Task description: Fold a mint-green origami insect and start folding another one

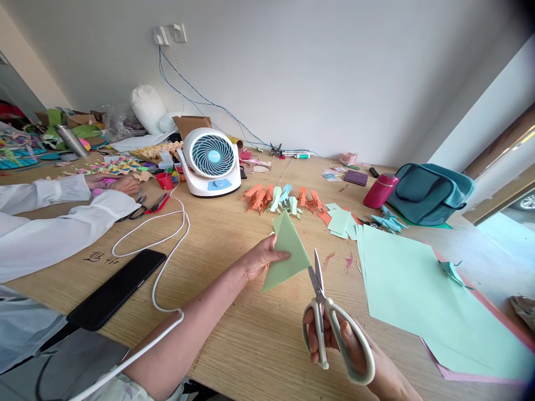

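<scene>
My left hand pinches a folded piece of light green paper, thumb on top, held above the wooden table. The paper forms a triangle with its point upward. My right hand grips a pair of scissors with pale handles, fingers through the loops. The blades are slightly parted and their tips lie at the right corner of the paper. Beyond the paper stands a row of small folded paper figures in orange, pale green and blue.
Large green sheets cover the table's right side, with a blue folded figure on them. Smaller green squares, a pink bottle and a teal bag lie behind. Leftward are a fan, a phone, a white cable and another person's sleeves.
</scene>
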### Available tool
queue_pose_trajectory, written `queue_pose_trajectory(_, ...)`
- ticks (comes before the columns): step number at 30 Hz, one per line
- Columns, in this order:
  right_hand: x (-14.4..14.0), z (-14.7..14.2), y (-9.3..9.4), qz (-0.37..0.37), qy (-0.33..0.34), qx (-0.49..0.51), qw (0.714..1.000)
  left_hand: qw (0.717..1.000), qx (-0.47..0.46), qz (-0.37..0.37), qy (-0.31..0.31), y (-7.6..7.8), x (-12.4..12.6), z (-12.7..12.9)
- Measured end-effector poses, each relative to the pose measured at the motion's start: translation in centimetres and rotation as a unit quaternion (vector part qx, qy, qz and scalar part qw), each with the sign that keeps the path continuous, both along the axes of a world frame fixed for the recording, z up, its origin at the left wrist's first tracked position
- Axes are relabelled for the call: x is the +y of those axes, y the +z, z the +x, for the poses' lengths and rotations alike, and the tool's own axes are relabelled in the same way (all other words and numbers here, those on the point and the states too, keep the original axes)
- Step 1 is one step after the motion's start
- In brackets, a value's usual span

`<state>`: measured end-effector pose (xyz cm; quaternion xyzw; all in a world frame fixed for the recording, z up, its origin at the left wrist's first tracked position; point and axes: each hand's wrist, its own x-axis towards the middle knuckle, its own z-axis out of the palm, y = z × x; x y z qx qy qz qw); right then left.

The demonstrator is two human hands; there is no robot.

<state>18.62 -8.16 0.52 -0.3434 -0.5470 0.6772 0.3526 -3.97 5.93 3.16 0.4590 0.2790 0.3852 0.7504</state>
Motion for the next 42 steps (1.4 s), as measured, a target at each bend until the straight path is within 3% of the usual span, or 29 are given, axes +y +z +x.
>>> queue_pose_trajectory(11,-0.2,-0.6,1.5,0.005,-0.030,0.023,0.999,0.999,0.023,0.020,0.010,0.3,0.1,-0.5)
queue_pose_trajectory(24,-0.6,-1.0,1.4,-0.016,-0.064,0.028,0.997,0.999,0.034,0.022,0.018,0.3,0.1,-0.5)
queue_pose_trajectory(30,-0.4,-0.9,0.8,0.000,-0.071,0.040,0.997,1.000,-0.006,0.019,-0.009,0.0,0.1,-0.7)
queue_pose_trajectory(35,-0.4,-1.0,1.2,-0.005,-0.073,0.036,0.997,1.000,-0.009,-0.006,0.024,-0.5,0.3,-0.7)
queue_pose_trajectory(42,-0.4,-1.0,1.5,-0.003,-0.065,0.031,0.997,0.999,-0.011,-0.038,0.021,-0.8,0.7,-0.7)
